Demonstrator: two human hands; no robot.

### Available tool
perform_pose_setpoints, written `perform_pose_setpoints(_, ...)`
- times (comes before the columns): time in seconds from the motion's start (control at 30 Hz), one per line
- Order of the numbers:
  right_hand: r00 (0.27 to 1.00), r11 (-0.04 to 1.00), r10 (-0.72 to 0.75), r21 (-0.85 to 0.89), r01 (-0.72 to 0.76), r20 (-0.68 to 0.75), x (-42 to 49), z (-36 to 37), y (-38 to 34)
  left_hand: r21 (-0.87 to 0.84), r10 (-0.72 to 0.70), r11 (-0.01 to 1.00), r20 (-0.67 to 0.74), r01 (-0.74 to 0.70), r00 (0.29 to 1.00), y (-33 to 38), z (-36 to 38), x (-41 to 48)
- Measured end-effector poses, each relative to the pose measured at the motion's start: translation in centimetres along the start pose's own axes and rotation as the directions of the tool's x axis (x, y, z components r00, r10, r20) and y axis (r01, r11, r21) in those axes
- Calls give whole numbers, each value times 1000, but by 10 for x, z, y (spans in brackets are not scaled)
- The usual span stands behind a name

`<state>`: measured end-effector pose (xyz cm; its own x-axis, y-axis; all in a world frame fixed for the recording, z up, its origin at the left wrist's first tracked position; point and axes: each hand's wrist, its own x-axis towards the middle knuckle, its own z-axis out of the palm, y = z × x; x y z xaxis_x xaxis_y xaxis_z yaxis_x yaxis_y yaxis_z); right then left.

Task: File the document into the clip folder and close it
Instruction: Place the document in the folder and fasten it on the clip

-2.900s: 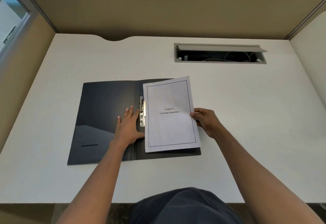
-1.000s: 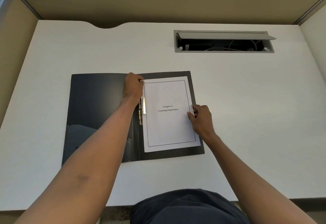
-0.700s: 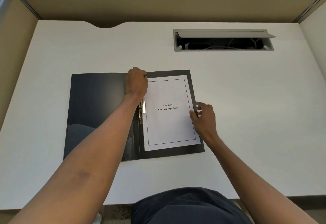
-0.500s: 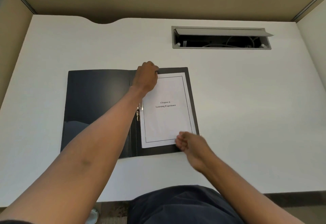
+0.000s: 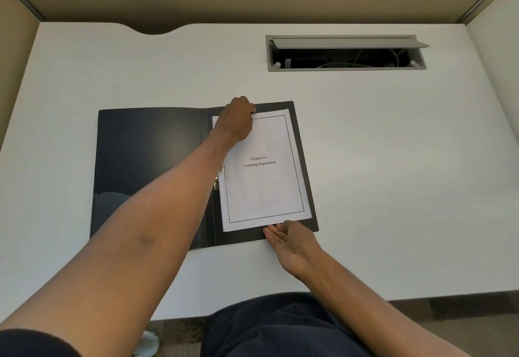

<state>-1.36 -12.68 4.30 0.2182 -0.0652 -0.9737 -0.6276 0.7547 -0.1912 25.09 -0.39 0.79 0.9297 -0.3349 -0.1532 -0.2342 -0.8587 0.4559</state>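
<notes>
Left forearm (image 5: pixel 157 216) hides most of metal clip (image 5: pixel 217 181) at folder (image 5: pixel 146 160) spine. Left hand (image 5: pixel 236 122) covers document (image 5: pixel 264 171) top-left corner; its fingertips unseen.

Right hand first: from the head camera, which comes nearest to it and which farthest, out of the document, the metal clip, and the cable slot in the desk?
Measured from the right hand:
1. Document: its near edge lies right at the fingers, on the folder's right half.
2. Metal clip: by the folder's spine, left of the page and farther up.
3. Cable slot: far across the desk, at its back right.
</notes>
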Motion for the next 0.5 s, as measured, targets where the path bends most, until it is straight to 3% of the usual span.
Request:
perform_pose_setpoints(0.3,1000,1000,-7,-30,7,10,-3,2,0,-6,17,1000,-36,-18,999,3,-2,-4)
perform_pose_setpoints(0.4,999,985,-44,-169,46,18,-11,-7,-1,21,32,999,-40,-32,999,2,-4,-6)
perform_pose_setpoints(0.5,962,856,-272,-450,254,27,-20,-13,-3,36,21,999,-74,-18,997,-4,-11,-8)
